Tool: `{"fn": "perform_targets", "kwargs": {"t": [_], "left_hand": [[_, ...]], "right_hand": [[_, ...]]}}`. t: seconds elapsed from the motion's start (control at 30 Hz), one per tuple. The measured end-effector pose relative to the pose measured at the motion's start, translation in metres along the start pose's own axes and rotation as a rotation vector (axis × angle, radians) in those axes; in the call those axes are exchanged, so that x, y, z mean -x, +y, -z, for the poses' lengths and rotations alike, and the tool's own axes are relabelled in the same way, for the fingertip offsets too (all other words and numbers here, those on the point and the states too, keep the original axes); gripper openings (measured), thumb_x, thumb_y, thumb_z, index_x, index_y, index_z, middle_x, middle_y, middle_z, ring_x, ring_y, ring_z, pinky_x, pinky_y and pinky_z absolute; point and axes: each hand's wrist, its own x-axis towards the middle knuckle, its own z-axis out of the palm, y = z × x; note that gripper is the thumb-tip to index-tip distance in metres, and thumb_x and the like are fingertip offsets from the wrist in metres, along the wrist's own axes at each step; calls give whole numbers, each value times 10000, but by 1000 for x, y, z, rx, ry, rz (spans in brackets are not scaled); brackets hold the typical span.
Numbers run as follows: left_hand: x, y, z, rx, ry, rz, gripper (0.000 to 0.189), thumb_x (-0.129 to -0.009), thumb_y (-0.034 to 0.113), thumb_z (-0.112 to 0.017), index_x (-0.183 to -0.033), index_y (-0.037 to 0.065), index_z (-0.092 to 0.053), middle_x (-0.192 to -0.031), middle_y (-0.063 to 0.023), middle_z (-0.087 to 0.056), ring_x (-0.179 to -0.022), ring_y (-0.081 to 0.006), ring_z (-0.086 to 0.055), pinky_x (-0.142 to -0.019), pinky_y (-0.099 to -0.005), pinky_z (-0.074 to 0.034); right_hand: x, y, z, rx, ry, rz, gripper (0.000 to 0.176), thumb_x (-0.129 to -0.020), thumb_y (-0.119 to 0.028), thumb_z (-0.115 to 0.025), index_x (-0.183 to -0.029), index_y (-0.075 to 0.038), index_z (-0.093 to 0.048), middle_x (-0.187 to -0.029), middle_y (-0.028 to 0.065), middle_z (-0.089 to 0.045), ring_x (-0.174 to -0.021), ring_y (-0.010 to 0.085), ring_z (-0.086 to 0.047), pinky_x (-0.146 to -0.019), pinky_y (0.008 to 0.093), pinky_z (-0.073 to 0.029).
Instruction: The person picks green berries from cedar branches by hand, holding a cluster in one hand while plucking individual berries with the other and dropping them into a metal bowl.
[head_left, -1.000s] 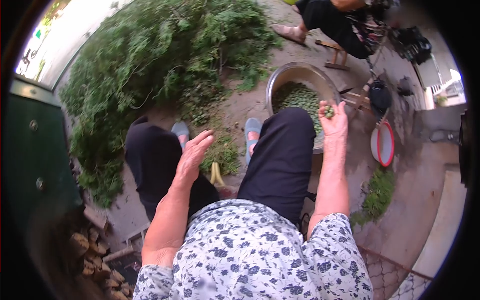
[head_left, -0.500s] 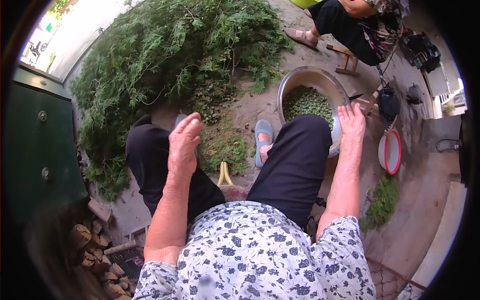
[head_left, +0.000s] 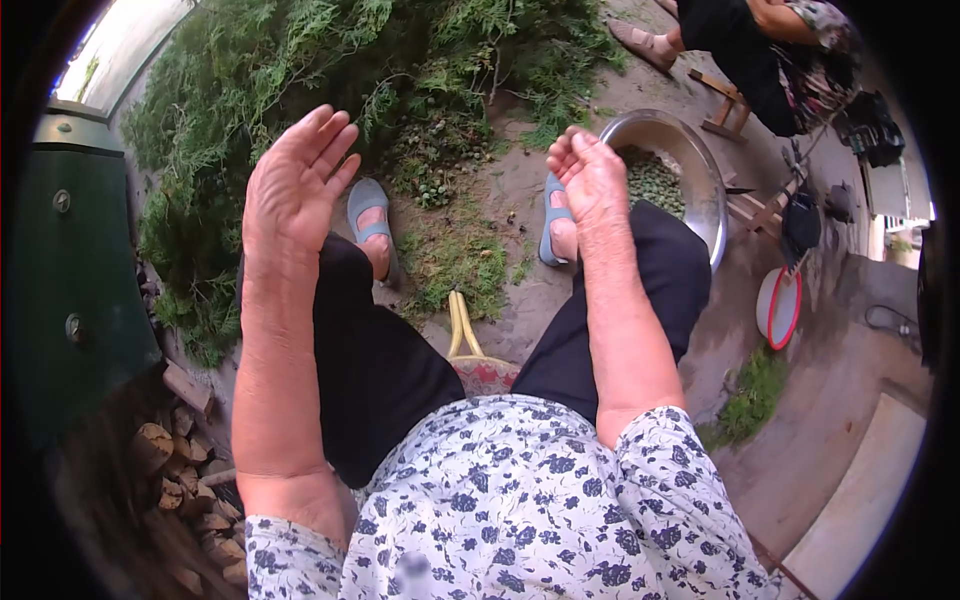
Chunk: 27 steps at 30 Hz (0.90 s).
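Between pickings, probably: left hand [head_left: 295,190] is hanging open, right hand [head_left: 590,178] is curling loosely, empty, beside the upper-right round steel bowl [head_left: 703,178]; green cut branches [head_left: 300,60] are needing a forward reach.

A wide, round metal bowl [head_left: 712,190] stands upright on the bare ground, its shiny rim catching the light. It is partly filled with small, round, pale green berries [head_left: 655,182] heaped loosely inside; the near part of the bowl is hidden behind a dark trouser knee. To the left of the bowl, across a patch of dirt, lies a big pile of cut green branches [head_left: 300,60] with feathery, scale-like foliage, spread flat over the ground. At the pile's near edge a small cluster of the same green berries [head_left: 432,190] sits among loose sprigs.
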Motion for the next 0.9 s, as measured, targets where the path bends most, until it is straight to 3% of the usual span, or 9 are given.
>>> {"fn": "perform_targets", "kwargs": {"t": [0.1, 0.23, 0.37, 0.43, 0.53, 0.63, 0.67, 0.73, 0.9], "left_hand": [[-27, 3, -21, -75, -43, 48, 382, -891, 179, -588, -1205, -24, -507, -1225, -146, -538, -1172, -249, -499, -1015, -406, -376], [-55, 0, -31, -120, -163, 55, 393, -876, 193, -614, -1187, -26, -519, -1223, -155, -537, -1157, -251, -507, -1022, -399, -370], [-61, -6, -35, -151, -70, 67, 314, -893, 189, -575, -1131, -16, -565, -1115, -136, -600, -1065, -228, -562, -947, -356, -411], [-58, -1, -40, -172, -77, 82, 415, -918, 198, -534, -1248, -45, -472, -1242, -170, -524, -1147, -255, -511, -1024, -389, -373], [-52, 3, -45, -177, -121, 73, 426, -946, 205, -459, -1287, -51, -436, -1250, -182, -518, -1134, -257, -518, -1024, -395, -376], [-48, 6, -43, -172, -122, 92, 442, -957, 203, -421, -1318, -51, -397, -1272, -187, -500, -1134, -261, -514, -1024, -409, -376], [-48, 7, -42, -172, -127, 94, 442, -957, 203, -421, -1318, -51, -397, -1272, -187, -500, -1134, -261, -514, -1024, -409, -376], [-48, 8, -40, -125, -180, 109, 441, -961, 189, -413, -1330, -49, -378, -1284, -187, -490, -1129, -265, -514, -1022, -421, -377], [-40, 5, -47, -135, -165, 99, 415, -963, 197, -429, -1319, -14, -407, -1228, -162, -533, -1057, -249, -547, -971, -449, -418]], "right_hand": [[-35, 57, 23, 39, 103, -125, 214, -890, -50, -529, -1066, 72, -524, -818, 126, -599, -663, 199, -609, -574, 293, -547], [-70, 136, 84, 227, 359, -273, 136, -895, -58, -490, -1014, -19, -543, -803, 92, -591, -667, 229, -618, -566, 360, -547], [-81, 191, 138, 313, 458, -446, 161, -879, -37, -508, -1034, -12, -543, -776, 77, -587, -612, 213, -606, -500, 337, -527], [-81, 204, 142, 385, 536, -479, 178, -873, -36, -524, -1047, -6, -546, -772, 73, -592, -591, 202, -601, -482, 324, -519], [-99, 235, 158, 551, 484, -471, 193, -857, -53, -574, -1046, -13, -582, -789, 66, -612, -590, 178, -600, -472, 314, -509], [-115, 277, 183, 1161, 321, -77, 99, -792, -88, -665, -881, -46, -671, -762, 68, -663, -668, 181, -632, -554, 334, -507], [-113, 266, 164, 1160, 327, -76, 99, -792, -88, -665, -881, -46, -671, -762, 68, -663, -668, 181, -632, -554, 334, -507], [-106, 240, 125, 1440, 373, -186, 128, -746, -147, -689, -841, -69, -655, -834, 164, -660, -797, 334, -635, -729, 425, -488], [-108, 242, 118, 1505, 324, -131, 108, -752, -149, -685, -820, -74, -649, -804, 164, -637, -807, 342, -616, -734, 441, -479]]}}
